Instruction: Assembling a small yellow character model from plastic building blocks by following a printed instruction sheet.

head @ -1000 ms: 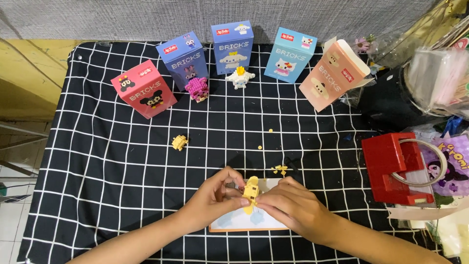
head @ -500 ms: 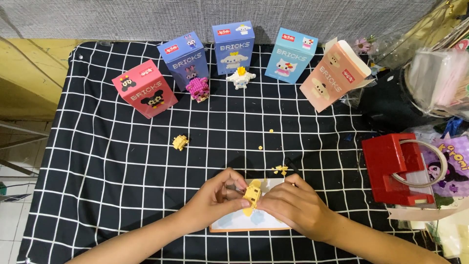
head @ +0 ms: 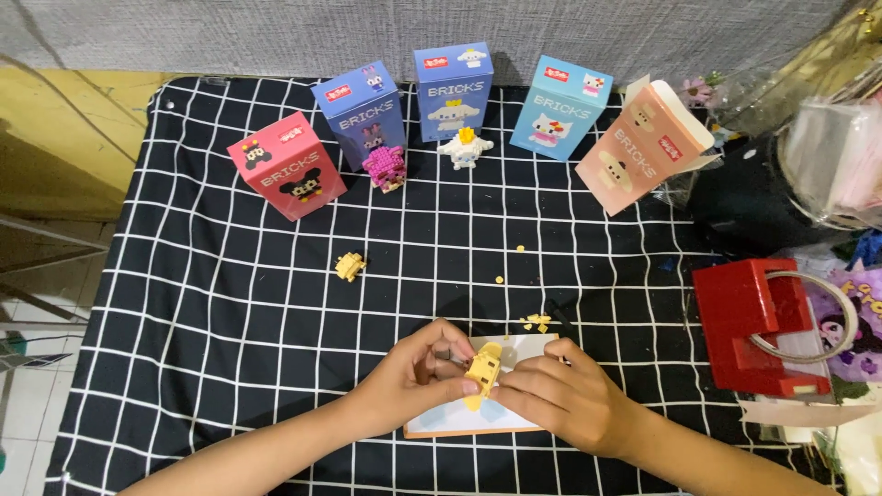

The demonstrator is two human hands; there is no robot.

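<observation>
Currently: Both Hands Closed on a Yellow Brick Piece

Position of hands. At the near edge of the table, the left hand point(head: 418, 372) and the right hand point(head: 560, 400) meet over a pale sheet point(head: 459, 418) lying flat on the black cloth with white grid lines point(head: 230, 321). Fingers of both hands are curled narrow and pinch the yellow brick piece point(head: 482, 367) from opposite sides; the piece is held just above the sheet, between the two sets of fingertips.

Loose parts. A small yellow brick cluster point(head: 349, 266) lies well apart to the far left of the hands. A few yellow bits point(head: 536, 321) sit just beyond the sheet's far edge.

Packages, far side, left to right:
1. Red box point(head: 287, 179), tilted, with dark round-eared figures.
2. Violet-blue box point(head: 361, 115), upright; a pink brick figure point(head: 384, 168) stands in front of it.
3. Blue box point(head: 453, 90), upright; a white brick figure point(head: 464, 149) stands in front of it.
4. Light blue box point(head: 560, 108), with a white cat-like figure.
5. Salmon box point(head: 643, 152), leaning, top flap open.

Right side. A red tape dispenser point(head: 749, 321) stands near the table edge, well apart from the right hand
</observation>
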